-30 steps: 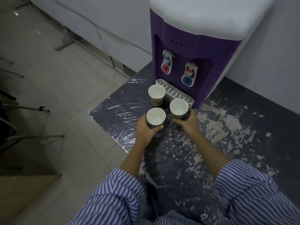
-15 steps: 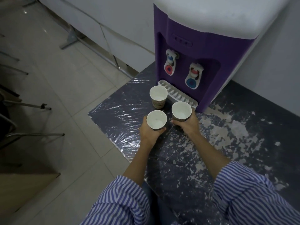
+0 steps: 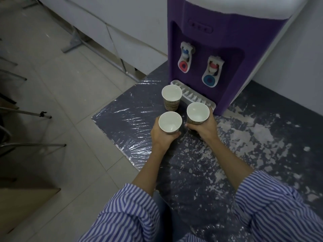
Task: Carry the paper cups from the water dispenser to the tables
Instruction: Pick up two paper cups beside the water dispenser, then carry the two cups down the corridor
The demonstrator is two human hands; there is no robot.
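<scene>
The left hand (image 3: pixel 161 137) grips one paper cup (image 3: pixel 170 122) and the right hand (image 3: pixel 203 127) grips another (image 3: pixel 197 112), both near the counter's (image 3: pixel 122 123) left edge. A third cup (image 3: pixel 171 96) stands just beside the water dispenser's (image 3: pixel 218 41) drip tray (image 3: pixel 194 98). Open tiled floor (image 3: pixel 61 102) lies to the left.

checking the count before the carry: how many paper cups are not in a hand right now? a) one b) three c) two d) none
a: the left hand holds one cup, the right hand holds another cup, and only the third cup stands free by the drip tray.
</scene>
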